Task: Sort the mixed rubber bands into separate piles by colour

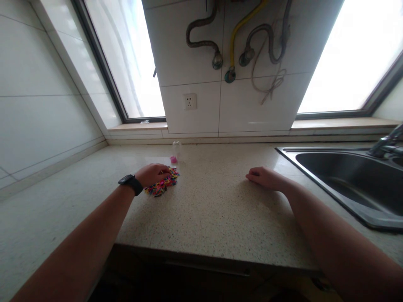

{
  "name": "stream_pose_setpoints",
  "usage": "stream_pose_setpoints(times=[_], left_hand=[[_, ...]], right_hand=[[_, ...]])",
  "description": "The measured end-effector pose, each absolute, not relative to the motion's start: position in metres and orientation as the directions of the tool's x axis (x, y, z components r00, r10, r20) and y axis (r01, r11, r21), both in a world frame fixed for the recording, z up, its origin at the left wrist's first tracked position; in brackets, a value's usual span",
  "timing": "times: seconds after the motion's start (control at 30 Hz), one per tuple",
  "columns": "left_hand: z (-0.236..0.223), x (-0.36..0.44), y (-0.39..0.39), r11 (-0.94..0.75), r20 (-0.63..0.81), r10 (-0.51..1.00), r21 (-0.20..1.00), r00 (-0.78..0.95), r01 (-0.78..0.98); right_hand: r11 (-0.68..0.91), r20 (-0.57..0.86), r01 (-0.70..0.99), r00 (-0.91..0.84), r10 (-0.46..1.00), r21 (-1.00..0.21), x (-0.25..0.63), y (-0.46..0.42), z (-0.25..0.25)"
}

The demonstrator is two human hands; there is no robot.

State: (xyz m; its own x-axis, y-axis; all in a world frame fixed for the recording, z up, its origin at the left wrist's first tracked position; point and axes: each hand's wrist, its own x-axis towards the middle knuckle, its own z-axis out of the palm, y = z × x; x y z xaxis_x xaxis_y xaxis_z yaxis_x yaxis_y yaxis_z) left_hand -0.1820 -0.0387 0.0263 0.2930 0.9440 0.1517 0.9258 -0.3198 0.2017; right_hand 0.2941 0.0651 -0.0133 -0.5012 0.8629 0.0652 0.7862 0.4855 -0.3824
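My left hand [153, 174], with a black watch on the wrist, rests on a pile of small multicoloured pieces [163, 185] on the speckled countertop [214, 201]; its fingers curl down into the pile. Just behind the pile lies a clear small bottle [176, 150] with a pink cap [173, 159] beside it. My right hand [264, 177] lies on the counter to the right, loosely curled, knuckles up, with nothing visible in it.
A steel sink [346, 184] with a tap [385, 144] takes up the right side. A tiled wall with a socket [189, 101] and hoses [233, 42] stands behind, windows on both sides. The counter's front edge runs close to me.
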Motion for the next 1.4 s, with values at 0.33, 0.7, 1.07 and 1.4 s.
stream_pose_setpoints(times=[0.33,0.7,1.07,1.4], left_hand=[[0.0250,-0.1871,-0.0384,-0.259,0.174,0.958,0.194,0.227,0.946],[0.0246,-0.1861,-0.0386,-0.248,0.182,0.961,0.218,0.211,0.944],[0.0250,-0.1874,-0.0388,-0.244,0.193,0.960,0.209,0.205,0.947],[0.0193,-0.1909,-0.0345,-0.240,0.226,0.956,0.237,0.186,0.942]], right_hand=[[0.492,0.073,0.790,-0.503,0.861,-0.367,0.2949,0.0661,-0.0149],[0.490,0.060,0.780,-0.509,0.858,-0.388,0.2967,0.0686,-0.0178],[0.497,0.060,0.781,-0.515,0.855,-0.379,0.2941,0.0644,-0.0128],[0.485,0.053,0.794,-0.503,0.863,-0.367,0.2942,0.0642,-0.0127]])
